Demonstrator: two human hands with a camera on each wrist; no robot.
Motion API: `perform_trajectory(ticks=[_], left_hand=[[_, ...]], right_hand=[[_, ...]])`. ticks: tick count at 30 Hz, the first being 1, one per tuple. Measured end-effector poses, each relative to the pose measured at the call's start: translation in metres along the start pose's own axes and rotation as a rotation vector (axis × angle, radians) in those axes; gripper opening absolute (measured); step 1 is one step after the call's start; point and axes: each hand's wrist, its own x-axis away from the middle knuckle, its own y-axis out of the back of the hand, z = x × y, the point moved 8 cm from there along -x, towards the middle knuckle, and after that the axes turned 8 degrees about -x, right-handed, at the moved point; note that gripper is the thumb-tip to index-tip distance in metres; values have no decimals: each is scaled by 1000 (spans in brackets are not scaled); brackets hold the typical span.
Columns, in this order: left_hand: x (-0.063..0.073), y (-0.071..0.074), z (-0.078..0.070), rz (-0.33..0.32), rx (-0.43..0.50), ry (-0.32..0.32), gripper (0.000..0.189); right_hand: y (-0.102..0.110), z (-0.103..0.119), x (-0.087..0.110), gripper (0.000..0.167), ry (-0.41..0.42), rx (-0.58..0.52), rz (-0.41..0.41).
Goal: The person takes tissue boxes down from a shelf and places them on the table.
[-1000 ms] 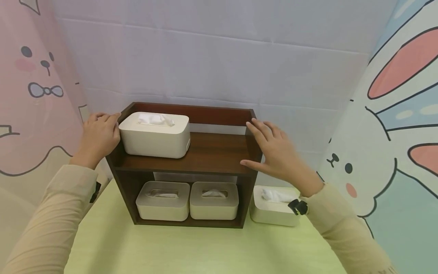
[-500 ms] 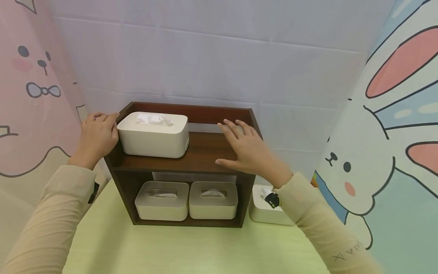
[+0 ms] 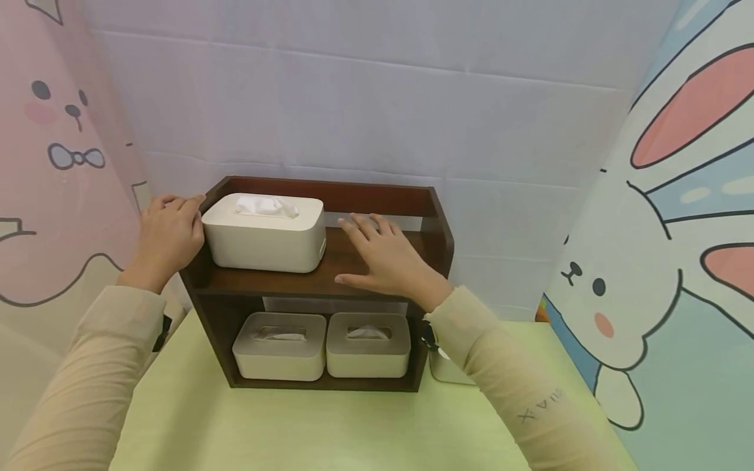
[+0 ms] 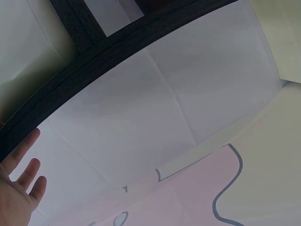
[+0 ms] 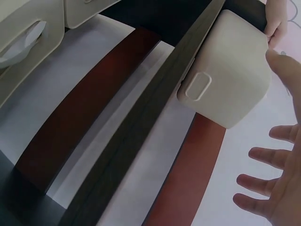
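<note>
While left hand (image 3: 169, 232) touches 1 shelf (image 3: 283, 282) | boxes (image 3: 265, 245): 4

Grn tbl (image 3: 294, 425) holds shelf (image 3: 277, 282) (3 wht boxes (image 3: 265, 243)) & 4th box (image 3: 449, 371).

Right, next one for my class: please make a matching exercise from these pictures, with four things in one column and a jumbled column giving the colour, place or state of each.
Things
1. left hand
2. shelf unit
3. upper tissue box
4. right hand

Descriptions
A. White, with tissue showing at its top
B. Holding nothing, to the right of the upper tissue box
C. At the shelf unit's left side, fingertips by its edge
D. Dark brown, with two levels

Pairs: 1-C, 2-D, 3-A, 4-B
</note>
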Motion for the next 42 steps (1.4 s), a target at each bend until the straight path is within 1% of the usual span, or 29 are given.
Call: perform_trajectory(ticks=[3,9,15,18,22,27,32,42], left_hand=[[0,1,-1,-16,-7,-9,35],[0,0,0,-10,8,0,35],[0,1,0,-46,10,-12,34],[1,0,0,-43,17,-10,34],[1,-1,0,-15,23,-2,35],[0,-1,-1,-19,16,-12,35],[0,-1,-1,-23,6,-20,35],[-2,0,-2,-43,-4,-28,34]], right_hand=[[-5,2,-9,89,-14,-7,16],[-13,4,-29,88,-48,-28,39],[-21,8,-47,87,-72,-58,70],[-24,11,-53,88,-83,-65,80],[-27,12,-60,89,-101,-75,83],[-31,9,-70,89,-126,-85,94],[-33,7,-80,92,-148,-104,122],[-39,4,-93,96,-192,-205,189]])
